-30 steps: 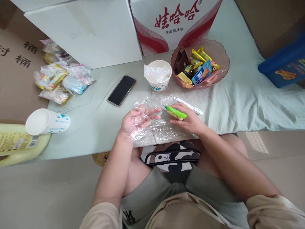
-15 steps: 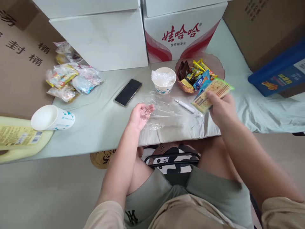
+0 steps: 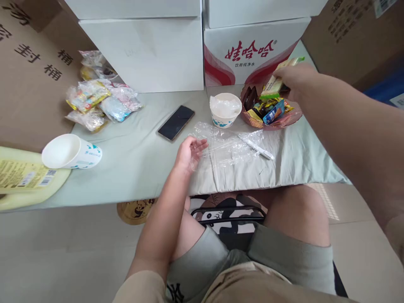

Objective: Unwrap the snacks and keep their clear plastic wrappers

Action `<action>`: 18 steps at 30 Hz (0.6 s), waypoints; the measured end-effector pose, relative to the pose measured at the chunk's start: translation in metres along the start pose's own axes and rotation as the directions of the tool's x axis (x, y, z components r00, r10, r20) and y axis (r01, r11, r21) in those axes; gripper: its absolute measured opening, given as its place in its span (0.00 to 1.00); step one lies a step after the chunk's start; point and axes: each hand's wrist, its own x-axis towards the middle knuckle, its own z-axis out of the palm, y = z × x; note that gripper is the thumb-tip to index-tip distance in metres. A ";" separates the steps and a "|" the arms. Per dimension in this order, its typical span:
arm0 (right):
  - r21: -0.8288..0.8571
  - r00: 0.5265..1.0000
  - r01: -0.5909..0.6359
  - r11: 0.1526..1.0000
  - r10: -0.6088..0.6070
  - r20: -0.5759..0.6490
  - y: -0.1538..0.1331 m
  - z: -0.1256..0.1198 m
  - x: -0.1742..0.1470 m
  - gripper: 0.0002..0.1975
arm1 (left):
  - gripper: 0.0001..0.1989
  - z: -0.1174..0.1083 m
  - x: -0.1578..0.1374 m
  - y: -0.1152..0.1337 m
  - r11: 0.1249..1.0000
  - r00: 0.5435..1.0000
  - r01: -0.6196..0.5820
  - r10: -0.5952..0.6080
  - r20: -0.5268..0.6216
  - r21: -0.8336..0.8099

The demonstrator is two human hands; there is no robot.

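Note:
My right hand grips a flat snack packet with green ends, holding it over the pinkish clear bowl. Several wrapped snacks, among them a blue packet, lie in that bowl. My left hand rests palm up at the edge of a clear plastic bag, its fingers loosely curled and apart. On the bag's right part lies a white pen. Behind the bag stands a paper cup with crumpled clear plastic inside.
A black phone lies left of the cup. Farther left are bagged snacks, a tipped paper cup and a pale yellow jug. White boxes line the back; brown cartons flank the table.
My right hand has carried the snack packet up and away from me, from the table's front right to above the bowl. The left hand stays nearly where it was.

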 end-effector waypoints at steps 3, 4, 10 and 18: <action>-0.046 0.948 -0.302 0.952 0.295 -0.116 0.003 0.002 0.005 0.23 | 0.05 0.000 -0.002 0.002 1.000 1.000 0.005 -0.004 0.014 -0.006; -0.056 0.930 -0.348 0.936 0.336 -0.149 0.002 0.000 0.005 0.23 | 0.05 -0.001 -0.002 0.003 1.000 1.000 0.003 -0.002 0.019 -0.009; -0.134 0.981 -0.106 0.985 0.081 -0.177 -0.042 0.007 -0.058 0.14 | 0.06 -0.006 -0.001 0.004 1.000 0.998 -0.010 0.011 0.060 -0.015; -0.348 0.904 0.427 0.835 -0.383 0.189 -0.066 0.094 -0.279 0.16 | 0.07 -0.010 0.005 -0.001 0.995 0.997 -0.024 0.017 0.071 0.092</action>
